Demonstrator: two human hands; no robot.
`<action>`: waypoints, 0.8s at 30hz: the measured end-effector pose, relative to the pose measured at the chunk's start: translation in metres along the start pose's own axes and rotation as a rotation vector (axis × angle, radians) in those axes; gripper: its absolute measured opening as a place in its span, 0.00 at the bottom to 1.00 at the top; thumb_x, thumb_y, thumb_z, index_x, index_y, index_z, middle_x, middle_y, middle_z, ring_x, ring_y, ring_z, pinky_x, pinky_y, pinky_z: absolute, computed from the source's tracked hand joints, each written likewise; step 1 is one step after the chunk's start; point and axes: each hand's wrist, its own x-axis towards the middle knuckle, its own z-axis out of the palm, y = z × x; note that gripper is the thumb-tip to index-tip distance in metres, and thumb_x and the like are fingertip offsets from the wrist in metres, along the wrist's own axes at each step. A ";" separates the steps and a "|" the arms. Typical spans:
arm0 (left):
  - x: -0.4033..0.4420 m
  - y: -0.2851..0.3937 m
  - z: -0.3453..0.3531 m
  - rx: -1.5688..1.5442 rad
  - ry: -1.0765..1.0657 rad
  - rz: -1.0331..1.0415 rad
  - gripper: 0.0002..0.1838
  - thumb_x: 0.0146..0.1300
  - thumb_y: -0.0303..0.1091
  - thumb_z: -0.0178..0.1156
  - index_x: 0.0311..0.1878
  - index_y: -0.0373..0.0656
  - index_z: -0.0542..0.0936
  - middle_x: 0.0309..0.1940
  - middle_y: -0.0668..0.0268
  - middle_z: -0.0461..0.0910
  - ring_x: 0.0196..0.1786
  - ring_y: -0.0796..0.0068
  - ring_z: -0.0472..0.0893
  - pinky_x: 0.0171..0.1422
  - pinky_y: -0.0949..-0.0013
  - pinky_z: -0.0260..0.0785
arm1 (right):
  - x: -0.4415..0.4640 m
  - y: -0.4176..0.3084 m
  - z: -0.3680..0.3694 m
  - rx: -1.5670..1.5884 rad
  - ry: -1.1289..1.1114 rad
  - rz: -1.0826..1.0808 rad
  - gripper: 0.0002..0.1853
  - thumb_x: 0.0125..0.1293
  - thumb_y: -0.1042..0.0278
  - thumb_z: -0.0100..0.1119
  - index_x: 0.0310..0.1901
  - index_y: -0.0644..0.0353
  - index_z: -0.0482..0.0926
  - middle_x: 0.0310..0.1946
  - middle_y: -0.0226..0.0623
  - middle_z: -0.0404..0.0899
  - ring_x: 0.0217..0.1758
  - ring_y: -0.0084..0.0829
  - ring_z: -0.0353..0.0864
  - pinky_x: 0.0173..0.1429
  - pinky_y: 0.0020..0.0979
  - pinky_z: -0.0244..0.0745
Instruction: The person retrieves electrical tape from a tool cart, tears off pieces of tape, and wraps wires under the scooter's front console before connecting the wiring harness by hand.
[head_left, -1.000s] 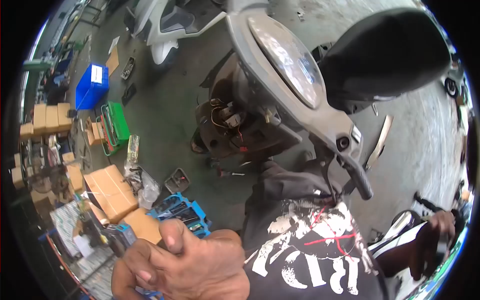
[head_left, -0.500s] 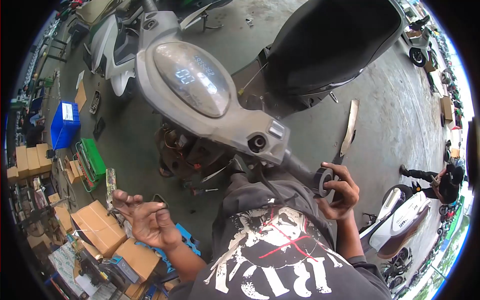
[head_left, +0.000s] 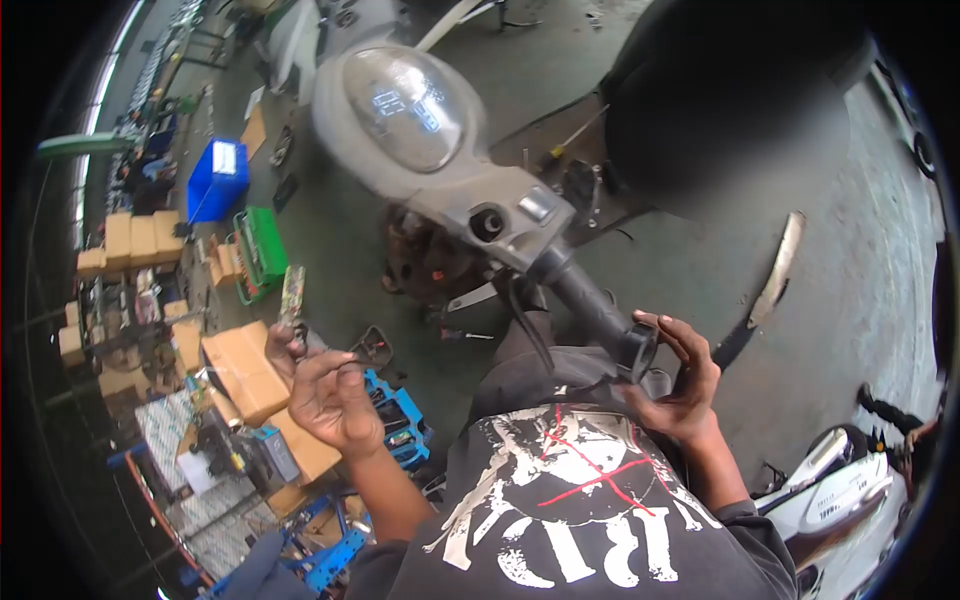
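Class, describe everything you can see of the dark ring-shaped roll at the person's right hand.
The roll is black or very dark, round and short, much like a roll of tape; no marking can be read on it, and its exact material cannot be told. It stands tilted on edge at the outer end of the scooter's dark handlebar grip; whether the two touch is unclear. The person's right hand holds it from the outer side.

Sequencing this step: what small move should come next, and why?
Probably bring the left hand toward the black round ring: the right hand holds it by the end of the black cylindrical handlebar grip, while the left is well apart.
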 end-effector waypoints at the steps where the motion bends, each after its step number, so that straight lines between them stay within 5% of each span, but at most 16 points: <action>1: -0.001 0.003 -0.002 0.008 0.015 -0.003 0.08 0.59 0.29 0.66 0.40 0.37 0.84 0.70 0.48 0.66 0.68 0.64 0.63 0.77 0.59 0.46 | 0.002 0.002 -0.005 -0.047 -0.066 0.004 0.45 0.47 0.71 0.82 0.66 0.69 0.67 0.56 0.58 0.82 0.59 0.47 0.84 0.62 0.42 0.77; 9: -0.004 0.001 -0.030 0.111 0.037 -0.057 0.08 0.61 0.31 0.68 0.40 0.37 0.85 0.67 0.53 0.67 0.70 0.68 0.62 0.78 0.61 0.44 | -0.009 0.006 0.003 0.202 0.009 0.175 0.53 0.45 0.67 0.85 0.72 0.66 0.63 0.68 0.55 0.73 0.58 0.39 0.83 0.63 0.39 0.76; 14: 0.015 -0.047 -0.040 0.024 -0.013 -0.069 0.08 0.62 0.31 0.70 0.41 0.38 0.85 0.67 0.54 0.68 0.69 0.68 0.64 0.76 0.63 0.50 | -0.017 -0.006 0.012 0.237 0.197 0.218 0.66 0.43 0.52 0.88 0.77 0.64 0.53 0.69 0.55 0.70 0.56 0.40 0.82 0.55 0.37 0.80; 15: 0.021 -0.059 -0.040 -0.008 -0.031 -0.071 0.08 0.62 0.31 0.70 0.41 0.38 0.85 0.67 0.54 0.68 0.69 0.68 0.64 0.76 0.63 0.50 | -0.018 -0.009 0.017 0.208 0.221 0.222 0.66 0.43 0.52 0.88 0.77 0.64 0.53 0.69 0.55 0.70 0.56 0.40 0.82 0.55 0.37 0.80; 19: 0.039 -0.103 -0.044 -0.087 -0.166 -0.101 0.07 0.61 0.31 0.69 0.40 0.38 0.85 0.66 0.54 0.69 0.68 0.68 0.65 0.75 0.63 0.50 | -0.035 0.007 0.062 0.900 0.338 0.691 0.57 0.44 0.61 0.82 0.74 0.65 0.58 0.59 0.56 0.75 0.55 0.43 0.84 0.50 0.35 0.86; 22: 0.049 -0.129 -0.045 -0.192 -0.197 -0.204 0.10 0.58 0.35 0.72 0.36 0.39 0.86 0.65 0.54 0.69 0.69 0.68 0.65 0.75 0.63 0.47 | -0.053 0.025 0.121 1.088 0.039 0.737 0.50 0.39 0.59 0.81 0.67 0.66 0.71 0.58 0.55 0.78 0.60 0.49 0.81 0.61 0.47 0.78; 24: 0.054 -0.148 -0.049 -0.198 -0.238 -0.230 0.10 0.58 0.35 0.72 0.36 0.38 0.86 0.65 0.54 0.70 0.68 0.68 0.66 0.74 0.63 0.48 | -0.064 0.031 0.138 1.254 0.042 0.846 0.46 0.41 0.62 0.81 0.66 0.65 0.72 0.59 0.54 0.79 0.59 0.45 0.82 0.61 0.40 0.79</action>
